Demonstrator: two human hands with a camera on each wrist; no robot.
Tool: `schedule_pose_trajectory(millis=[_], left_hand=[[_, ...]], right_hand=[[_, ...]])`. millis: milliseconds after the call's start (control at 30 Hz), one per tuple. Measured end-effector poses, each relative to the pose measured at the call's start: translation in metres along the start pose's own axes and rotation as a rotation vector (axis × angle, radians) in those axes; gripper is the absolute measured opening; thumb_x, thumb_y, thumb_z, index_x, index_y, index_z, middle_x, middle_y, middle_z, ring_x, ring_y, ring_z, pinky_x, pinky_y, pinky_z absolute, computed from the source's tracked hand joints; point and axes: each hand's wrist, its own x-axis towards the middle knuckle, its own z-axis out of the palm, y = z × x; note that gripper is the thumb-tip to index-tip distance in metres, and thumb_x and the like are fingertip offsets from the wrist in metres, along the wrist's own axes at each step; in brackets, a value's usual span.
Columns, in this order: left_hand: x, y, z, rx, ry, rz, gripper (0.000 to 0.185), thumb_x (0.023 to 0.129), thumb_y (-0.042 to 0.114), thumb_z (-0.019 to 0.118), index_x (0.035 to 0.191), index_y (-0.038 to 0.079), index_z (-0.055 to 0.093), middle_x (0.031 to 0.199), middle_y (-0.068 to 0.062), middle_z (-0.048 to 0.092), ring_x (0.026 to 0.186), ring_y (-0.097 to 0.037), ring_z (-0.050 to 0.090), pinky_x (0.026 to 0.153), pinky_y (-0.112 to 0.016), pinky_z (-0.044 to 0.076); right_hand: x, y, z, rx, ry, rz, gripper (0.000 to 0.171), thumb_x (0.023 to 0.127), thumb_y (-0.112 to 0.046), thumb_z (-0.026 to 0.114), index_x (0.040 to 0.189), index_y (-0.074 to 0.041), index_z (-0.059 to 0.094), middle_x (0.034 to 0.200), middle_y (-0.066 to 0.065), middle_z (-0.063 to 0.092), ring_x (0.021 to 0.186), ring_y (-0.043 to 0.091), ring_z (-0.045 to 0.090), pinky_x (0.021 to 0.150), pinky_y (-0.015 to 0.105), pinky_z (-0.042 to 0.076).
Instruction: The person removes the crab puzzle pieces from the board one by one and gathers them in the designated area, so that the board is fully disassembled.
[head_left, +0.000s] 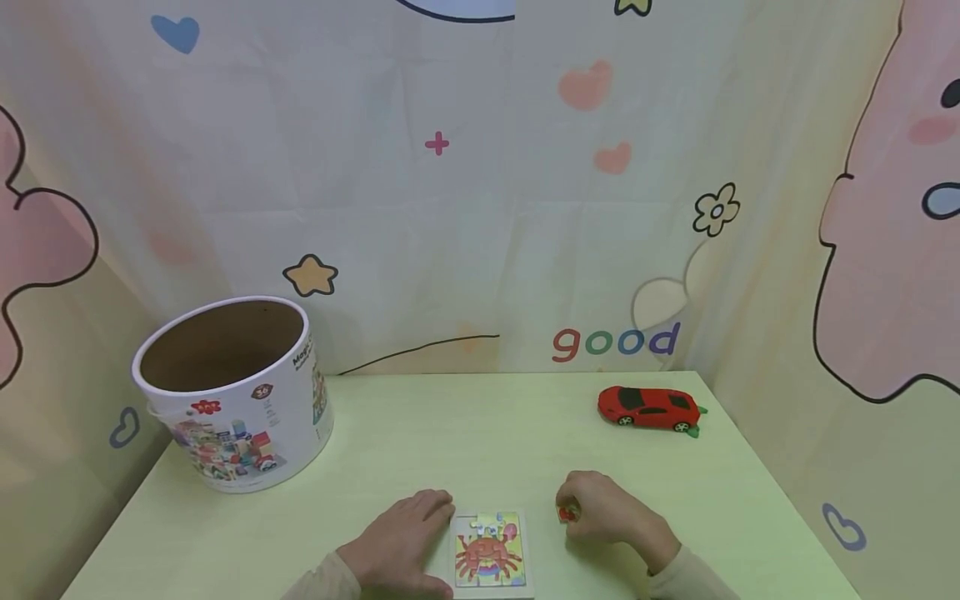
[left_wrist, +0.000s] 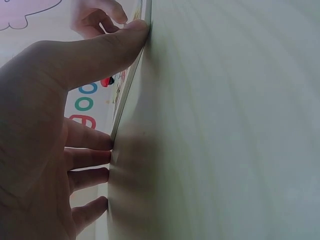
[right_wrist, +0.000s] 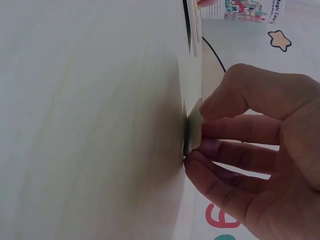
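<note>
A small jigsaw puzzle (head_left: 489, 557) with a red crab picture lies in a pale frame at the table's near middle. Along its top edge, a gap shows at the upper left. My left hand (head_left: 401, 542) rests beside the frame's left side, fingers fairly straight and spread, with the thumb touching the frame's edge in the left wrist view. To the right of the puzzle, my right hand (head_left: 611, 512) pinches a small puzzle piece (right_wrist: 195, 127) between thumb and fingers, tilted and close against the tabletop. Some red shows on the piece's face in the head view.
A big white bucket (head_left: 255, 442) with printed pictures stands at the table's left. At the back right sits a red toy car (head_left: 651, 409), with a small green thing (head_left: 693, 432) partly hidden behind it. A printed curtain (head_left: 450, 250) closes off the back and sides.
</note>
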Motion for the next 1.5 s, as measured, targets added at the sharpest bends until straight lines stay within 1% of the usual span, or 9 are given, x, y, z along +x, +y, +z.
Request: schedule_pose_trajectory(millis=[167,267,400,500,733,1000,1167,1333,1500], left_hand=[[0.0,0.0,0.001,0.0,0.0,0.015,0.106,0.074,0.085,0.051,0.144,0.006,0.043,0.147,-0.008,0.042,0.136,-0.025,0.04,0.111,-0.042,0.041],[0.0,0.0,0.001,0.0,0.004,0.019,0.106,0.074,0.085,0.05,0.144,0.005,0.043,0.147,-0.008,0.042,0.136,-0.025,0.04,0.11,-0.043,0.041],[-0.001,0.0,0.002,-0.006,0.013,0.019,0.106,0.074,0.085,0.051,0.144,0.005,0.043,0.147,-0.009,0.042,0.136,-0.025,0.04,0.111,-0.043,0.041],[-0.001,-0.001,0.003,-0.003,0.027,0.025,0.106,0.074,0.085,0.051,0.143,0.005,0.044,0.147,-0.009,0.042,0.136,-0.026,0.041,0.111,-0.043,0.04],[-0.001,-0.002,0.004,0.009,0.031,0.023,0.107,0.073,0.086,0.05,0.143,0.005,0.044,0.147,-0.009,0.042,0.136,-0.026,0.04,0.111,-0.044,0.04],[0.0,-0.001,0.003,-0.002,0.021,0.012,0.108,0.072,0.086,0.05,0.143,0.006,0.044,0.148,-0.009,0.041,0.137,-0.026,0.039,0.112,-0.044,0.039],[0.001,-0.001,0.004,-0.005,0.022,0.014,0.107,0.072,0.086,0.051,0.143,0.006,0.044,0.147,-0.008,0.042,0.136,-0.025,0.04,0.111,-0.044,0.04],[0.002,-0.001,0.003,0.007,0.024,0.028,0.106,0.073,0.085,0.05,0.143,0.006,0.044,0.145,-0.008,0.043,0.135,-0.025,0.042,0.11,-0.043,0.042],[0.001,-0.001,0.003,0.01,0.022,0.027,0.105,0.074,0.085,0.049,0.143,0.006,0.043,0.145,-0.008,0.043,0.135,-0.025,0.041,0.11,-0.043,0.042]], right_hand=[[0.0,0.0,-0.001,-0.004,-0.009,-0.013,0.013,0.073,-0.01,0.077,0.086,-0.012,0.074,0.08,-0.007,0.058,0.073,0.01,0.048,0.064,0.024,0.043],[0.001,0.0,-0.003,-0.003,-0.018,-0.023,0.015,0.073,-0.008,0.076,0.088,-0.01,0.076,0.08,-0.007,0.059,0.072,0.009,0.048,0.064,0.023,0.044],[0.003,-0.001,-0.005,-0.032,-0.024,-0.065,0.014,0.074,-0.006,0.076,0.088,-0.009,0.078,0.081,-0.008,0.061,0.07,0.006,0.048,0.064,0.022,0.045],[0.002,0.0,-0.004,-0.057,-0.013,-0.096,0.013,0.075,-0.005,0.076,0.087,-0.01,0.078,0.081,-0.008,0.062,0.07,0.005,0.047,0.064,0.021,0.045],[0.003,0.006,0.001,-0.039,0.016,-0.1,0.011,0.077,-0.008,0.077,0.087,-0.013,0.077,0.079,-0.01,0.063,0.069,0.006,0.049,0.062,0.02,0.045],[0.001,0.006,0.0,-0.017,0.016,-0.086,0.016,0.075,-0.007,0.078,0.09,-0.012,0.075,0.082,-0.009,0.064,0.072,0.007,0.051,0.065,0.022,0.047],[-0.001,0.004,-0.002,-0.018,0.043,-0.071,0.02,0.077,-0.012,0.079,0.096,-0.01,0.074,0.087,-0.006,0.064,0.074,0.009,0.05,0.067,0.023,0.047],[0.002,0.001,-0.003,-0.015,0.062,-0.11,0.025,0.08,-0.015,0.077,0.103,-0.006,0.073,0.092,-0.002,0.066,0.076,0.009,0.053,0.066,0.023,0.047],[0.008,-0.006,-0.002,-0.005,0.06,-0.146,0.028,0.081,-0.016,0.076,0.107,-0.005,0.072,0.095,0.0,0.067,0.079,0.008,0.056,0.069,0.023,0.05]])
